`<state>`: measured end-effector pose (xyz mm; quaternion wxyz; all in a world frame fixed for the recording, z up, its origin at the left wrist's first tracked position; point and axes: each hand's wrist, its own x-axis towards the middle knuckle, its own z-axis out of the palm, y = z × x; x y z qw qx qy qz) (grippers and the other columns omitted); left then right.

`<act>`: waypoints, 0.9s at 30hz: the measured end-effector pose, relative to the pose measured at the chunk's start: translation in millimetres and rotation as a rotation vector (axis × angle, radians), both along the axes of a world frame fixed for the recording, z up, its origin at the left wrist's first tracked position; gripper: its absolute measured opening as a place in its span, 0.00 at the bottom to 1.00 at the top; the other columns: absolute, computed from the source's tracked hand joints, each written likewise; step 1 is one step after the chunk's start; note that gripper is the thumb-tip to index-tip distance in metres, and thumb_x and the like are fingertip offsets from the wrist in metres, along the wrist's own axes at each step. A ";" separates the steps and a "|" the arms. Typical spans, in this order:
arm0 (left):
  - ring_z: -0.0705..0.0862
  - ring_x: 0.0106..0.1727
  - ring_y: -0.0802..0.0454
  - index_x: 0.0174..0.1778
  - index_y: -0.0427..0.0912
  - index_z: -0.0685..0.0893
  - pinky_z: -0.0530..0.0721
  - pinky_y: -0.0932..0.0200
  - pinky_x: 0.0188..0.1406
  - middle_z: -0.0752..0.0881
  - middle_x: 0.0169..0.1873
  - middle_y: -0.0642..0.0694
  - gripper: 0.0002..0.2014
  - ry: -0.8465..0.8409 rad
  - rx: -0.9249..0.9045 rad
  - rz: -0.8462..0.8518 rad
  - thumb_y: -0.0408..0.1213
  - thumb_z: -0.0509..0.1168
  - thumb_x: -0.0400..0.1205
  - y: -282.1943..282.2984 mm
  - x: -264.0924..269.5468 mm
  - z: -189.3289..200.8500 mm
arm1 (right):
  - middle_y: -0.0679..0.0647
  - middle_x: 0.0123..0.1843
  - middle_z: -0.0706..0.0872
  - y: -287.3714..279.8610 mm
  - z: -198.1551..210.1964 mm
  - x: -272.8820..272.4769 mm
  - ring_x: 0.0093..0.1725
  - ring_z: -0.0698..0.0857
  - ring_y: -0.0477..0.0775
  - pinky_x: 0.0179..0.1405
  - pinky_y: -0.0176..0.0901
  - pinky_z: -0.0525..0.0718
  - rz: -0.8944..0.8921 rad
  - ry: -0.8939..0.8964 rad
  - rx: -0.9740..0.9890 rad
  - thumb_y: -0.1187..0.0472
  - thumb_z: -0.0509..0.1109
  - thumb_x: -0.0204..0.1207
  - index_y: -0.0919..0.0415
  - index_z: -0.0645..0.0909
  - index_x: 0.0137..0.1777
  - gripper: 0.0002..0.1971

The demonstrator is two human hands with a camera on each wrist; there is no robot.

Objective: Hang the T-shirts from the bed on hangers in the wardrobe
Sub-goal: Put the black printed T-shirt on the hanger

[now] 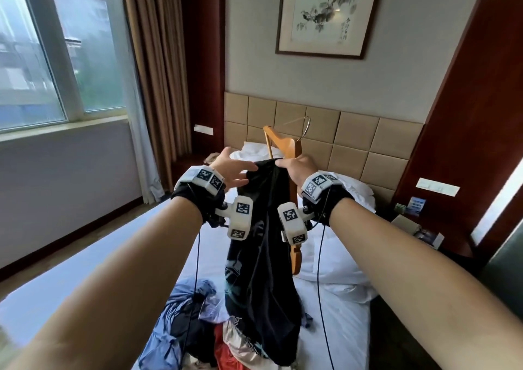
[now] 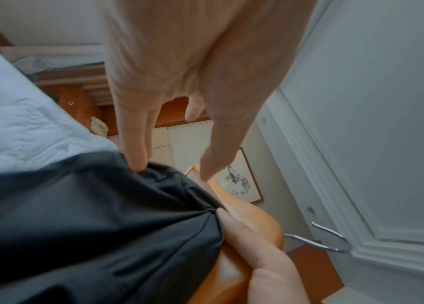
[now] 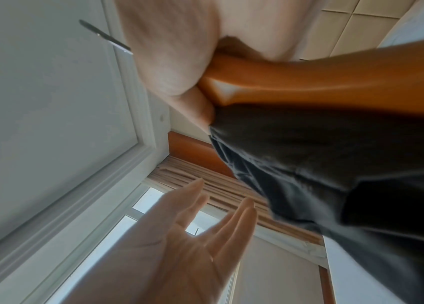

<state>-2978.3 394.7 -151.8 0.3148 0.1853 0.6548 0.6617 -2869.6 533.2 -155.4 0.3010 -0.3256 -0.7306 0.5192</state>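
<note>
A black T-shirt (image 1: 263,242) hangs above the bed from a wooden hanger (image 1: 285,146) with a metal hook (image 1: 306,126). My right hand (image 1: 297,170) grips the hanger's arm (image 3: 309,86) together with the top of the shirt (image 3: 335,174); its thumb presses the cloth against the wood (image 2: 247,232). My left hand (image 1: 235,168) is spread just left of the shirt's top, its fingers (image 2: 135,148) straight and touching the black fabric (image 2: 88,216). A heap of other T-shirts (image 1: 198,327), blue, black, red and pale, lies on the bed below.
The bed (image 1: 85,262) has white sheets and rumpled pillows (image 1: 345,191) against a tan padded headboard (image 1: 353,132). A window (image 1: 42,58) and brown curtains (image 1: 158,72) stand to the left. A bedside table with small items (image 1: 413,216) is at right. No wardrobe is in view.
</note>
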 end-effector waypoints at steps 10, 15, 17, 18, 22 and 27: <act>0.90 0.54 0.44 0.56 0.34 0.86 0.88 0.42 0.60 0.91 0.50 0.39 0.10 0.287 -0.408 -0.397 0.29 0.74 0.79 -0.9 -3.4 -1.4 | 0.53 0.30 0.79 -1.9 3.6 -25.6 0.36 0.80 0.55 0.41 0.45 0.76 -0.076 -0.006 0.025 0.59 0.79 0.71 0.58 0.75 0.29 0.16; 0.90 0.54 0.49 0.57 0.39 0.86 0.91 0.52 0.51 0.91 0.52 0.41 0.14 0.593 -0.545 -0.474 0.34 0.76 0.77 8.4 -22.8 -8.1 | 0.55 0.35 0.82 -7.9 8.0 -44.7 0.38 0.82 0.56 0.44 0.45 0.79 -0.115 0.002 0.032 0.59 0.79 0.71 0.59 0.77 0.31 0.14; 0.90 0.55 0.46 0.61 0.37 0.84 0.91 0.49 0.53 0.89 0.54 0.43 0.19 0.689 -0.561 -0.511 0.32 0.77 0.75 9.4 -30.9 -7.8 | 0.55 0.35 0.83 -9.5 8.9 -52.4 0.38 0.82 0.56 0.45 0.45 0.79 -0.118 0.002 0.022 0.60 0.79 0.71 0.59 0.77 0.32 0.13; 0.89 0.54 0.45 0.61 0.37 0.83 0.90 0.48 0.55 0.88 0.53 0.43 0.20 0.716 -0.554 -0.531 0.30 0.77 0.74 8.7 -34.4 -7.6 | 0.55 0.35 0.83 -10.8 9.0 -56.2 0.38 0.83 0.56 0.44 0.45 0.79 -0.119 -0.001 0.018 0.60 0.79 0.71 0.61 0.78 0.33 0.12; 0.84 0.38 0.52 0.50 0.38 0.79 0.87 0.66 0.38 0.84 0.40 0.46 0.14 0.894 -0.488 -0.548 0.24 0.75 0.74 5.8 -53.6 -9.5 | 0.57 0.37 0.85 -17.3 10.6 -72.2 0.38 0.84 0.57 0.43 0.47 0.82 -0.148 0.000 0.007 0.59 0.79 0.70 0.73 0.87 0.48 0.16; 0.87 0.50 0.40 0.50 0.38 0.75 0.89 0.46 0.54 0.81 0.47 0.41 0.07 0.872 -0.291 -0.450 0.23 0.63 0.82 2.9 -84.5 -13.0 | 0.55 0.37 0.86 -22.5 13.5 -93.8 0.42 0.87 0.58 0.48 0.48 0.85 -0.159 -0.029 0.033 0.57 0.78 0.72 0.62 0.84 0.38 0.10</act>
